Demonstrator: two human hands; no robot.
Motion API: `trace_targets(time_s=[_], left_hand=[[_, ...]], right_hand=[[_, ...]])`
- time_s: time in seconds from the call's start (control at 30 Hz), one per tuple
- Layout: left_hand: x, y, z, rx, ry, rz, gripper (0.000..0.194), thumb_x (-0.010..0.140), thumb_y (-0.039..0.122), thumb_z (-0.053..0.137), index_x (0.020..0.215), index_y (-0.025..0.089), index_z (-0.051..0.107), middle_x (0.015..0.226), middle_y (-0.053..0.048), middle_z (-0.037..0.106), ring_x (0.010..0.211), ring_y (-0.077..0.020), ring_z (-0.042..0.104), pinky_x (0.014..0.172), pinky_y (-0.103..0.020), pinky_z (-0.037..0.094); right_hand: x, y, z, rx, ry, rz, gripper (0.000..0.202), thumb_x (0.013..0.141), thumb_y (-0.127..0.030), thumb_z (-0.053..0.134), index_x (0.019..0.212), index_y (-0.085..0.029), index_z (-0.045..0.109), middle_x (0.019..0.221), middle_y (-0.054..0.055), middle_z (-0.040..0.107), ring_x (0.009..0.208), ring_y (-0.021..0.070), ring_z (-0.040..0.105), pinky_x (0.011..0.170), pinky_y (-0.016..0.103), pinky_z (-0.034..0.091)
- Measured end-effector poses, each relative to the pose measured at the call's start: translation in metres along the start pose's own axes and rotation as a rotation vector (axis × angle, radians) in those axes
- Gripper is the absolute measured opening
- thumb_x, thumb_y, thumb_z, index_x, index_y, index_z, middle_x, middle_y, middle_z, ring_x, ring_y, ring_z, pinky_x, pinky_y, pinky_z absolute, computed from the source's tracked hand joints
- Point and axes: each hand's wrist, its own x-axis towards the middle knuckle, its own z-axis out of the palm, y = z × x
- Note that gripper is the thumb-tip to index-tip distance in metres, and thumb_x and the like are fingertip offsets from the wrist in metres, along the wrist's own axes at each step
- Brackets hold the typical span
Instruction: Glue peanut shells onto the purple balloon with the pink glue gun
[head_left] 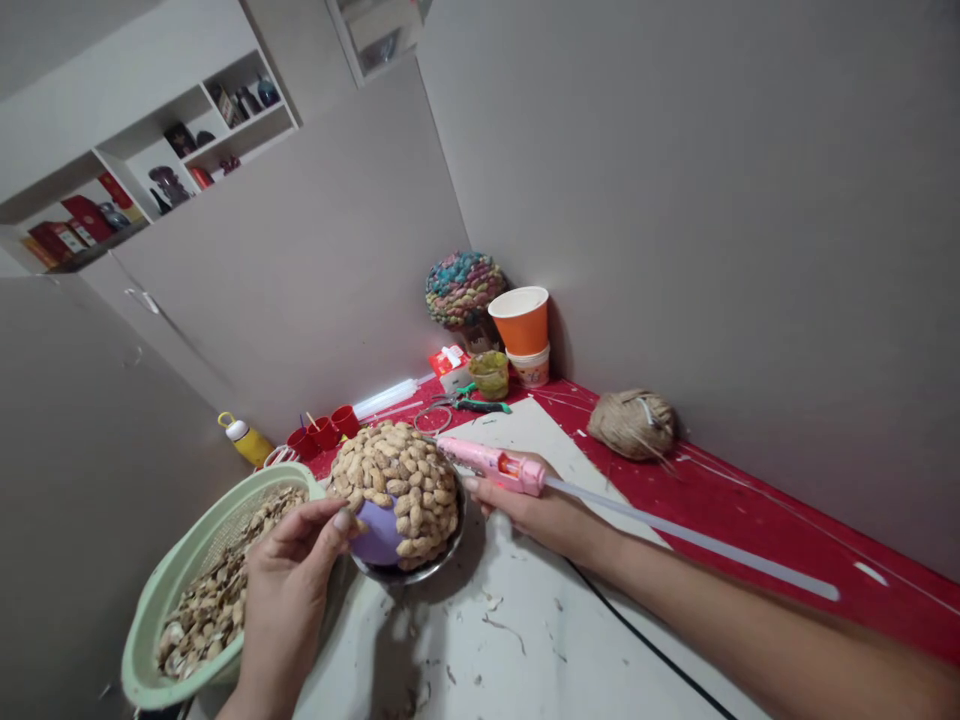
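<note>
A purple ball (pixel 377 533) largely covered in peanut shells (pixel 405 475) rests in a metal bowl (pixel 431 570). My left hand (pixel 296 560) pinches a peanut shell (pixel 360 524) between thumb and forefinger, at the bare purple patch. My right hand (pixel 544 510) holds a pink glue gun (pixel 491 462) whose nozzle points left at the upper right side of the ball. A long clear glue stick (pixel 697 543) sticks out of the gun's back, above the right forearm. Left of the ball, a green basket (pixel 142 625) holds many shells.
Behind are a twine ball (pixel 632 424), an orange cup (pixel 520 320), a green-handled cutter (pixel 484 406), red cups (pixel 322 434), a yellow bottle (pixel 251 441) and a colourful shell-covered ball (pixel 463 288). A black cord (pixel 645 637) crosses the white board (pixel 517 640), which bears scattered scraps.
</note>
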Motion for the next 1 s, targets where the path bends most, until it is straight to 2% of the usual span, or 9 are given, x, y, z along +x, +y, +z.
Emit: trace_targets(time_s=[0.1,0.23,0.37,0.47,0.6,0.67,0.8,1.0], left_hand=[[-0.001,0.0,0.01,-0.068,0.03,0.037,0.031,0.066,0.041,0.085,0.083,0.018,0.077,0.072,-0.003,0.075,0.067,-0.0156,0.068,0.063,-0.022,0.055],[-0.003,-0.002,0.017,-0.03,0.056,0.092,0.027,0.07,0.038,0.084,0.085,0.017,0.077,0.076,-0.005,0.078,0.07,-0.0159,0.071,0.065,-0.021,0.058],[-0.004,-0.01,0.02,0.006,0.101,0.167,0.021,0.074,0.035,0.081,0.087,0.019,0.077,0.08,-0.004,0.078,0.072,-0.0155,0.072,0.066,-0.02,0.058],[-0.005,-0.017,0.021,0.036,0.134,0.204,0.019,0.076,0.034,0.08,0.088,0.019,0.077,0.08,-0.004,0.078,0.071,-0.015,0.072,0.066,-0.02,0.059],[-0.008,-0.022,0.024,0.046,0.188,0.262,0.018,0.076,0.031,0.08,0.09,0.02,0.077,0.082,-0.003,0.078,0.072,-0.0155,0.073,0.068,-0.022,0.06],[-0.009,-0.022,0.025,0.068,0.207,0.318,0.015,0.077,0.03,0.079,0.089,0.021,0.077,0.084,-0.003,0.078,0.075,-0.0159,0.072,0.071,-0.023,0.06],[-0.009,-0.028,0.027,0.163,0.209,0.463,0.01,0.079,0.022,0.077,0.089,0.023,0.076,0.088,-0.002,0.076,0.077,-0.0143,0.071,0.071,-0.022,0.059],[-0.003,-0.035,0.025,0.334,0.221,0.722,0.018,0.081,0.011,0.072,0.095,0.022,0.074,0.092,-0.002,0.074,0.087,-0.0151,0.069,0.083,-0.027,0.056]], right_hand=[[0.0,0.002,-0.001,0.016,-0.003,-0.039,0.031,0.079,-0.044,0.067,0.092,-0.016,0.068,0.061,-0.001,0.057,0.054,0.0122,0.049,0.05,0.024,0.039],[0.001,0.004,-0.001,0.019,-0.023,-0.04,0.032,0.082,-0.04,0.066,0.102,-0.016,0.068,0.061,-0.002,0.058,0.053,0.0127,0.049,0.051,0.025,0.04],[-0.001,-0.001,-0.001,0.035,-0.003,-0.057,0.025,0.08,-0.04,0.068,0.089,-0.016,0.068,0.061,-0.001,0.058,0.057,0.0133,0.05,0.053,0.025,0.04],[-0.004,-0.006,-0.002,0.052,0.02,-0.031,0.022,0.078,-0.039,0.068,0.077,-0.018,0.064,0.059,-0.001,0.056,0.053,0.0117,0.047,0.048,0.024,0.037],[-0.006,-0.006,-0.003,0.045,0.029,-0.014,0.027,0.079,-0.041,0.068,0.091,-0.017,0.067,0.063,0.0,0.06,0.05,0.0109,0.046,0.044,0.023,0.033],[-0.006,-0.004,-0.003,0.026,0.027,-0.012,0.032,0.08,-0.043,0.067,0.095,-0.015,0.068,0.063,0.0,0.06,0.052,0.0112,0.046,0.044,0.023,0.032],[-0.006,-0.002,-0.002,0.023,0.021,-0.033,0.03,0.081,-0.043,0.067,0.091,-0.015,0.069,0.063,0.0,0.06,0.052,0.0104,0.045,0.045,0.022,0.031],[-0.008,-0.008,0.0,0.048,0.053,-0.02,0.034,0.079,-0.041,0.069,0.102,-0.016,0.072,0.061,-0.001,0.061,0.053,0.0118,0.05,0.046,0.022,0.035]])
